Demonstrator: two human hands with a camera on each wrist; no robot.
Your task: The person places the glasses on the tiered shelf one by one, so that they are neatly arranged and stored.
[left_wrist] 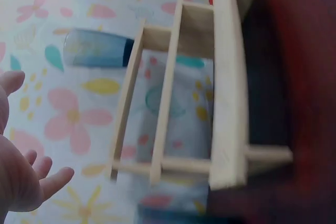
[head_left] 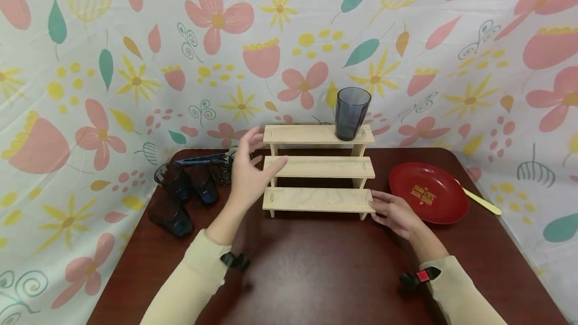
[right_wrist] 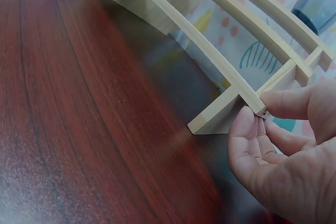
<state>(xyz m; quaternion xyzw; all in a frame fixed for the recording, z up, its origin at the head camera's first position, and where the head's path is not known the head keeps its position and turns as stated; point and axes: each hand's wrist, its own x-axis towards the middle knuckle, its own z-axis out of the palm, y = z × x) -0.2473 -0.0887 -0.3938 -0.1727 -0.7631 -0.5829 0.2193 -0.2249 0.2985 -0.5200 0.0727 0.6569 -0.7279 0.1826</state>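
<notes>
A three-tier wooden shelf (head_left: pixel 318 199) stands at the middle of the table. On the right part of its top tier a dark blue drinking glass (head_left: pixel 349 117) is upright. My right hand (head_left: pixel 396 214) pinches the right end of the lowest tier between thumb and fingers, as the right wrist view shows on the shelf (right_wrist: pixel 199 35). My left hand (head_left: pixel 250 169) is raised by the shelf's left side, fingers spread, holding nothing. In the left wrist view that hand (left_wrist: pixel 23 182) is apart from the shelf (left_wrist: pixel 228 87), with the glass (left_wrist: pixel 97 48) beyond it.
Several dark glasses (head_left: pixel 173 217) stand or lie at the table's left, with a blue long thin item (head_left: pixel 198 159) behind them. A red plate (head_left: pixel 429 193) lies at right, a pale yellow utensil handle (head_left: pixel 483 201) sticking out beside it. A flowered cloth (head_left: pixel 217 64) hangs behind the table.
</notes>
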